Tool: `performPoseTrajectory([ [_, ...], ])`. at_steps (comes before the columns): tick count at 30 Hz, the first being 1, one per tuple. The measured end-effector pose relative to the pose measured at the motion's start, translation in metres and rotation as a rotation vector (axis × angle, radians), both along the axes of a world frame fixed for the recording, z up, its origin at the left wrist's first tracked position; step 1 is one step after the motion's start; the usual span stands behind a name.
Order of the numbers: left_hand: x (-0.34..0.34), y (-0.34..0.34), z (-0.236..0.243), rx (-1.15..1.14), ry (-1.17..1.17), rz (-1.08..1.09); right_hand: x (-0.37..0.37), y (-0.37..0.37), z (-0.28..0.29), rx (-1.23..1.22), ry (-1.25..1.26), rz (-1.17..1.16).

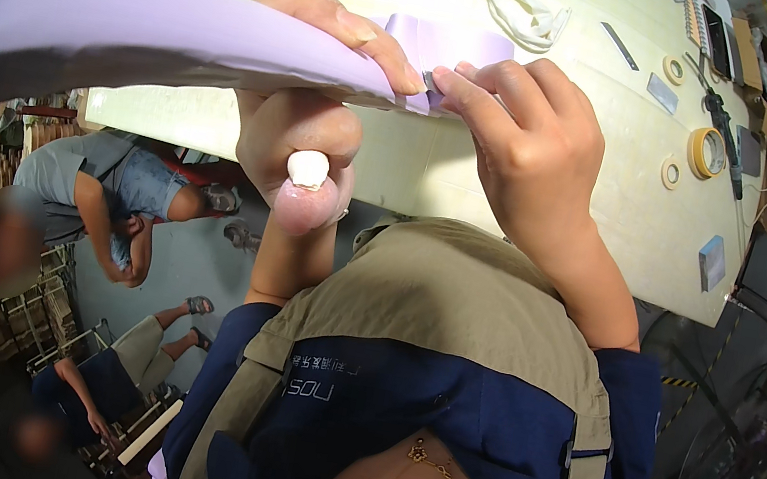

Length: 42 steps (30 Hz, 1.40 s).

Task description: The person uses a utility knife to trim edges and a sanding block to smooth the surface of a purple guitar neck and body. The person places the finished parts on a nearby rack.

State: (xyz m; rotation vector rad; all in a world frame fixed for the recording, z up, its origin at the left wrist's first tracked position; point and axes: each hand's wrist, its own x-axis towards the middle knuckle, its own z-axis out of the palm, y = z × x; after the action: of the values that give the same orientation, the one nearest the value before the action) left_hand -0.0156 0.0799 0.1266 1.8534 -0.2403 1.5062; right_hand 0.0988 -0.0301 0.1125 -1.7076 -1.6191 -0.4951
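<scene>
A lilac, smoothly curved piece (166,25) stretches from the far left across to the middle of the head view, raised over the near edge of the table. My left hand (307,120) grips it near its right end, fingers over the top and the rest curled beneath. White wrapping (307,169) covers part of one digit. Beyond the fingers a further lilac section (452,43) shows; how it joins is hard to see. With thumb and fingertips, my right hand (539,129) pinches a small dark grey flat piece (428,81) against the lilac edge.
On the pale table (378,152) lie a white cloth (523,14), a thin metal strip (621,46), tape rolls (708,152), a black pen-like tool with a cord (720,118) and a small grey block (712,262). Two people sit at the left, one nearer the table (109,183).
</scene>
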Motion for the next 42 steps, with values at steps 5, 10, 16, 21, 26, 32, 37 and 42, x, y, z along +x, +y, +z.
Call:
performPoseTrajectory([
  [5, -0.002, 0.002, -0.001, 0.011, -0.008, 0.025, 0.005, -0.001, 0.004, -0.036, -0.070, 0.061],
  [10, 0.000, 0.003, 0.000, 0.020, -0.037, -0.007, 0.019, -0.001, 0.004, -0.069, 0.050, 0.205],
  [16, -0.002, 0.002, 0.002, 0.044, 0.026, 0.011, 0.002, 0.000, 0.001, -0.012, 0.024, 0.020],
  [21, 0.000, 0.003, 0.001, 0.049, -0.005, 0.029, 0.001, 0.000, 0.003, -0.022, -0.059, 0.010],
  [26, 0.000, 0.002, -0.001, 0.026, -0.026, 0.003, 0.013, -0.003, 0.008, -0.090, -0.067, 0.121],
  [32, 0.001, -0.001, 0.002, 0.019, 0.008, 0.026, 0.018, -0.003, 0.003, -0.038, 0.015, 0.134],
  [37, -0.002, 0.004, 0.003, 0.064, 0.057, 0.031, 0.007, 0.000, 0.001, -0.012, -0.110, 0.018],
  [42, -0.001, 0.003, 0.004, 0.063, 0.093, 0.050, 0.008, -0.005, 0.005, -0.090, -0.164, 0.039],
])
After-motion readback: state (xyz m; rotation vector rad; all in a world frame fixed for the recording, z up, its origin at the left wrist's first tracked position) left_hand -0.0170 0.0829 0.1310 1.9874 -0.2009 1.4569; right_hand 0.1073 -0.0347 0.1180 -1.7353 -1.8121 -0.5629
